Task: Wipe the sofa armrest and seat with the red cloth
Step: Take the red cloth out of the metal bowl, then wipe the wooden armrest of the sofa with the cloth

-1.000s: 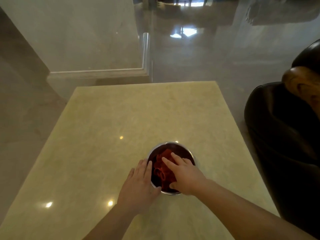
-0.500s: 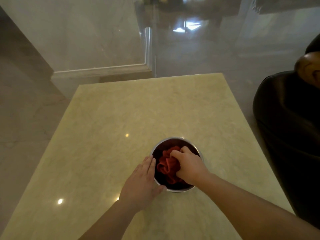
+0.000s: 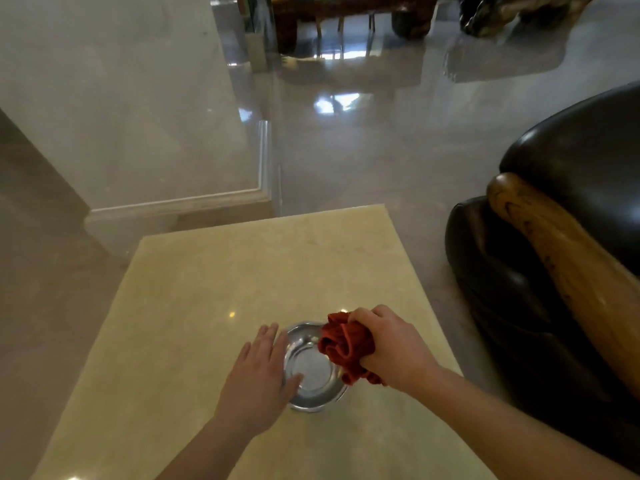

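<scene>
the right hand (image 3: pixel 394 348) grips the bunched red cloth (image 3: pixel 346 344), fingers (image 3: pixel 363 315) curled tight around it, holding it above the right rim of the bowl (image 3: pixel 311 372) near the table's (image 3: pixel 207 289) right edge. the left hand (image 3: pixel 258 379) lies flat against the bowl's left rim, fingers spread. the sofa (image 3: pixel 561 237) with its wooden armrest (image 3: pixel 568 251) stands right of the table.

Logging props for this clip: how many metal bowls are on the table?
1. The metal bowl sits near the table's near edge, steadied by the left hand, below the red cloth in the right hand.
</scene>
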